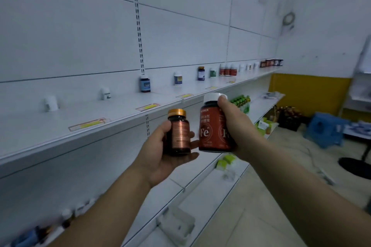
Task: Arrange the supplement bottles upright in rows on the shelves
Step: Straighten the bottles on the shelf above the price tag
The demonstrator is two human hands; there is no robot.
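The left hand (158, 152) holds a small dark bottle (179, 132) upright. It has a gold cap and a copper-coloured label. The fingers (193, 143) curl round its back and the thumb lies on its left side. Just beside it, almost touching, the right hand (239, 126) grips a larger red bottle (210, 128) with a white cap and big "Fe" letters on the label. This one is a little tilted; the hand wraps its right side, with the thumb up by the cap. Both bottles are in the air, in front of the top shelf (50, 126) and slightly under its front edge.

On this shelf other bottles stand upright in one row close to the back wall. From the left come two white bottles (51, 103), a blue-labelled bottle (145, 84), several more single ones and then a group of red bottles (227, 70). Wide stretches of bare shelf lie between them, and the front half of the board is free up to the edge, where yellow price tags (87, 124) sit. A lower shelf at the right carries green packs (240, 102). Further right a blue stool (325, 128) stands on the floor (261, 196).
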